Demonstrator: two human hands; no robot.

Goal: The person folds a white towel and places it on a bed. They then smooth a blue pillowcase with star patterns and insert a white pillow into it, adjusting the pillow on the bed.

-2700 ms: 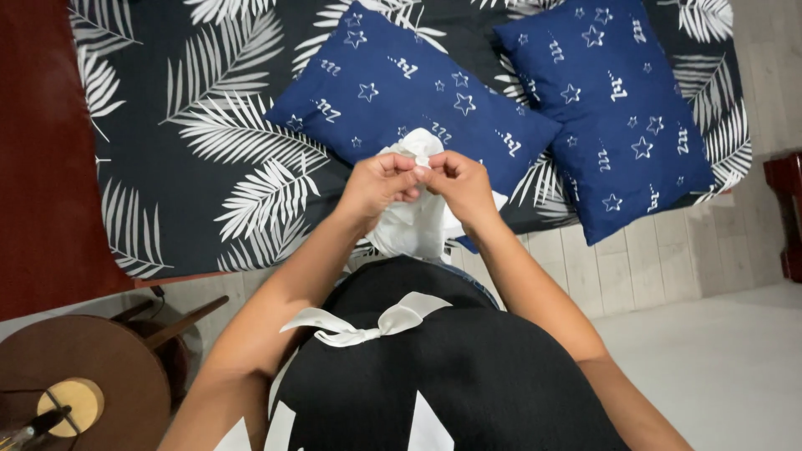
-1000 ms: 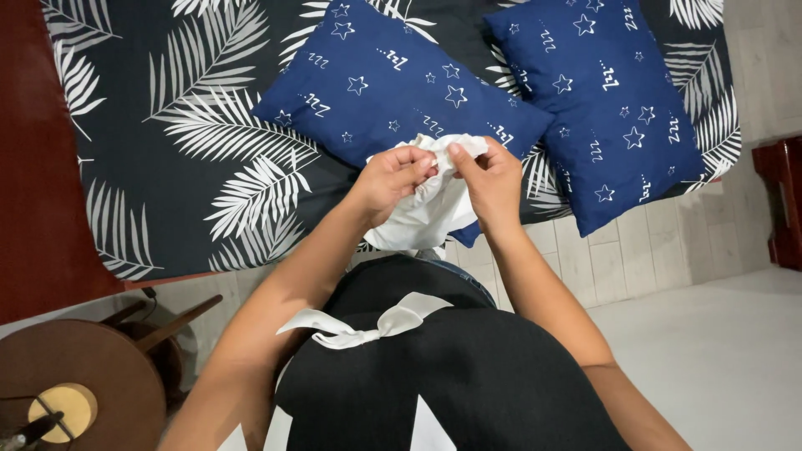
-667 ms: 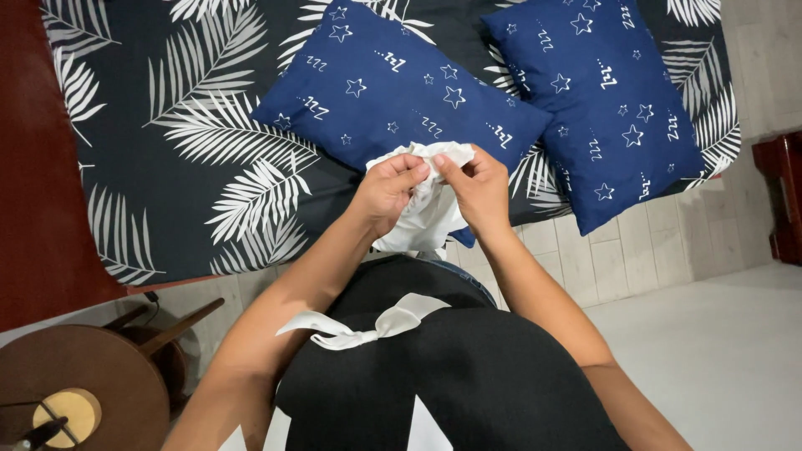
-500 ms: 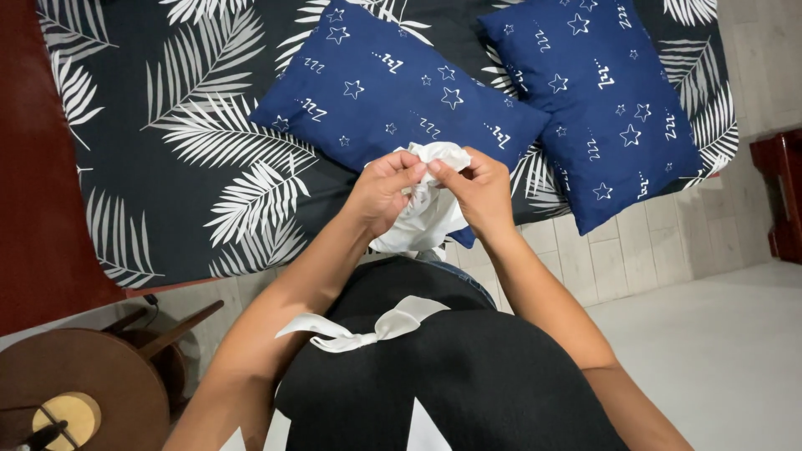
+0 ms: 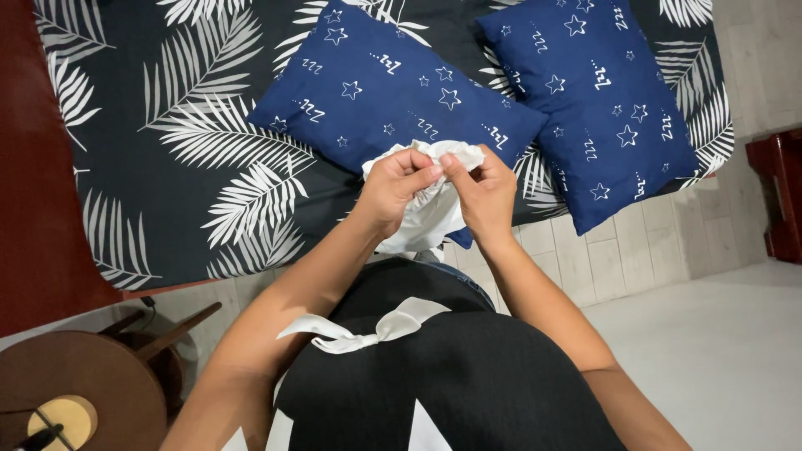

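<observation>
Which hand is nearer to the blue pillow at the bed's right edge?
Right. The right hand grips the white cloth just left of that pillow; the left hand holds the cloth further left, over the other blue pillow.

Both forearms stretched forward, converging. Left hand [image 5: 399, 188] and right hand [image 5: 484, 194] close together, knuckles up, fingers curled tight, fingertips pinching, thumbs nearly touching.
</observation>
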